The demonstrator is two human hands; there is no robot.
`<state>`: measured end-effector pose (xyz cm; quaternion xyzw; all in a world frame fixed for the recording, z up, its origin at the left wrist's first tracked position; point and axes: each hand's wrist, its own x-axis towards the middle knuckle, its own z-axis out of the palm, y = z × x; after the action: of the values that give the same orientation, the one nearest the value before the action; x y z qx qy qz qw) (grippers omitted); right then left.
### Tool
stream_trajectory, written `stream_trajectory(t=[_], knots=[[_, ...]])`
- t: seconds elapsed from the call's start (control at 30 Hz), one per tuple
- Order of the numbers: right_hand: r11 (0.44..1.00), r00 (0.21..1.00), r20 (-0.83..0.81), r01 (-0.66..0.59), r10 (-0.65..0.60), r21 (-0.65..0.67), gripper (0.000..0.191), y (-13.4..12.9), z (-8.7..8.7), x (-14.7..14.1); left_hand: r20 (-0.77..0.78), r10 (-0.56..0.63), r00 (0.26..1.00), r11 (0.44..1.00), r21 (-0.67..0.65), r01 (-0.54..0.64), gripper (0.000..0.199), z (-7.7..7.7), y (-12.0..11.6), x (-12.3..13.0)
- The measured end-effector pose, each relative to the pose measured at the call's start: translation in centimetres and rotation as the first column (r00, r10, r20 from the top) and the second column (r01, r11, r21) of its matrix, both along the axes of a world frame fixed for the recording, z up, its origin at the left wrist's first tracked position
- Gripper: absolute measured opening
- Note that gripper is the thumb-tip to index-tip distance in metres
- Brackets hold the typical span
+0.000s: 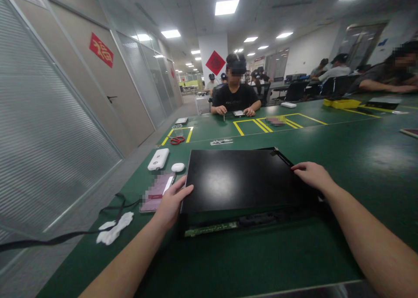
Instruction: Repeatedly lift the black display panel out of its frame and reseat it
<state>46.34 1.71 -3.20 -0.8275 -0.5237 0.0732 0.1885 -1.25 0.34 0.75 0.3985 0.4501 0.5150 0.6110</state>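
Note:
A large black screen panel (241,180) lies over a black frame (284,156) on the green table, its near side raised a little. My left hand (173,200) grips the panel's left edge, thumb on top and the other fingers hidden beneath. At the right edge is my right hand (310,174), its thumb and fingertips pinched at the border; whether they hold the panel or the frame I cannot tell. Below the panel's near edge shows a narrow green circuit board (212,229).
Left of the panel are a white earbud case (178,167), a white power bank (158,159), a purple packet (156,195) and crumpled white tissue (116,229) with a black strap. Red scissors (177,140) lie farther off. A person sits across the table (375,159).

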Motion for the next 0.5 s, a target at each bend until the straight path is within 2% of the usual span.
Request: stream_trajectory(t=[0.13,0.37,0.5], knots=[[1.0,1.0,-0.016,-0.001,0.002,0.028,0.032,0.06,-0.15,0.2,-0.007,0.013,1.0,0.996,0.085,-0.013,0.059,0.01,-0.01,0.02],[0.998,0.997,-0.066,0.041,-0.038,0.055,0.05,0.27,-0.31,0.42,-0.041,-0.009,0.999,0.978,0.206,0.017,0.056,-0.34,0.13,-0.2],[0.993,0.996,-0.069,0.066,-0.06,0.095,0.044,0.43,-0.64,0.83,-0.024,-0.036,0.999,0.964,0.261,0.041,0.058,-0.33,0.03,-0.05]])
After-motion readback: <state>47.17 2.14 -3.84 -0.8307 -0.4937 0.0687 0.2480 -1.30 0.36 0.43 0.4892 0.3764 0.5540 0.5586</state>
